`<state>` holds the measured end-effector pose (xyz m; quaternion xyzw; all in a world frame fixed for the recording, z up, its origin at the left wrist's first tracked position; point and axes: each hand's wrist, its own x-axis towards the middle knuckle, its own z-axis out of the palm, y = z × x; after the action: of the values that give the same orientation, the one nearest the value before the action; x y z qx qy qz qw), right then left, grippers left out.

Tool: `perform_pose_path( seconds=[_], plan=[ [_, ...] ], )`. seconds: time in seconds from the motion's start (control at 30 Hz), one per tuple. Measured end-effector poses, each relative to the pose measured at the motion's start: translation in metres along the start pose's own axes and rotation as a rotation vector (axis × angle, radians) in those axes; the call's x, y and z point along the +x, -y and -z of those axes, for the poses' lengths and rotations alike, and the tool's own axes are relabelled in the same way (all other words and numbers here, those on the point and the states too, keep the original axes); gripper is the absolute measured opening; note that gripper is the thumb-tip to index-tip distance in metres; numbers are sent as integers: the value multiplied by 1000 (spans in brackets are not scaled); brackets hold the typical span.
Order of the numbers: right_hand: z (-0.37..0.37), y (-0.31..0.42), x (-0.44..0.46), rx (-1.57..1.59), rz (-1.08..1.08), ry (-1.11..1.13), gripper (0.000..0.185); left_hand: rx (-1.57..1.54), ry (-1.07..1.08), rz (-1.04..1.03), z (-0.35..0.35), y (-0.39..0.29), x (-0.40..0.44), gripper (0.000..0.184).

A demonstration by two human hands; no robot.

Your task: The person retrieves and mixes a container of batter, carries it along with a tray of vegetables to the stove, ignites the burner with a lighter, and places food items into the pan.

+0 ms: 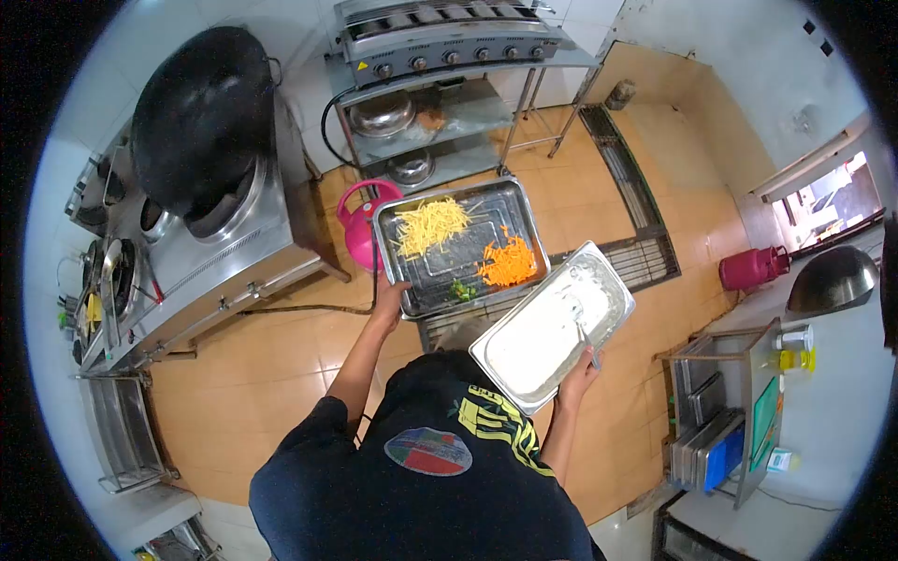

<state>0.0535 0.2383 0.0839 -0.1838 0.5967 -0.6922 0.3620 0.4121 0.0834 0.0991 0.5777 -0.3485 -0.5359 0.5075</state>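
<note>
Left hand (394, 300) first: it was partly closed on the tray (485, 224) at the rim's 8 o'clock, its fingers largely out of sight, so how tightly they curled could not be told. Over to the right hand (579, 374), and that one was bent around the edge of the tub (547, 348) at about 5 o'clock, right by the spoon's (583, 333) handle; whether it gripped the handle too was unclear. What a spread in that tray! Yellow strips (431, 227) lay heaped at 10 o'clock, orange strips (507, 263) piled up at 4, and a little cluster of green bits (461, 291) sat at 6. The tub, slanting off at the tray's 4 o'clock, held something white (540, 348), with the spoon dipped into it. Out around the tray, a pink cylinder (361, 231) stood on the floor (253, 383) at 9 o'clock, the grill (449, 56) sat up at 12, and the big black wok (201, 122) loomed at 10.
</note>
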Motion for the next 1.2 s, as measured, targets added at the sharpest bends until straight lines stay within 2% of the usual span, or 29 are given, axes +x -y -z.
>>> perform_pose_path(
  seconds=[0.13, 0.23, 0.47, 0.57, 0.6, 0.7, 0.73, 0.83, 0.87, 1.07, 1.17, 1.2],
  plan=[
    [-16, 8, -43, -7, -58, 37, 27, -47, -41, 125, 37, -15, -24, 59],
    [-28, -1, -71, -31, -41, 58, 26, -94, -154, 68, 57, -19, -49, 50],
    [-65, 16, -116, -100, -89, 88, 27, -184, -95, 134, 143, -24, -70, 48],
    [-82, 8, -129, -66, -35, 79, 28, -168, -90, 31, 175, -24, -60, 46],
    [-89, 7, -133, -60, -37, 63, 29, -167, -139, 38, 178, -37, -64, 48],
    [-114, 6, -159, -10, -27, 3, 32, -153, -27, -22, 221, -55, -58, 50],
    [-116, 5, -164, -79, -70, 29, 36, -154, -67, -7, 222, -77, -67, 50],
    [-141, -2, -187, 22, -94, -62, 39, -72, -95, -14, 258, -94, -65, 49],
    [-144, -5, -195, 21, -110, -37, 40, -103, -139, 16, 267, -98, -66, 45],
    [-177, -19, -244, 48, -111, -16, 44, -191, -161, 36, 342, -116, -72, 48],
    [-190, -29, -262, 52, -91, -37, 40, -230, -201, 153, 395, -100, -63, 47],
    [-193, -29, -269, 41, -106, -44, 37, -206, -213, 35, 386, -132, -83, 45]
  ],
)
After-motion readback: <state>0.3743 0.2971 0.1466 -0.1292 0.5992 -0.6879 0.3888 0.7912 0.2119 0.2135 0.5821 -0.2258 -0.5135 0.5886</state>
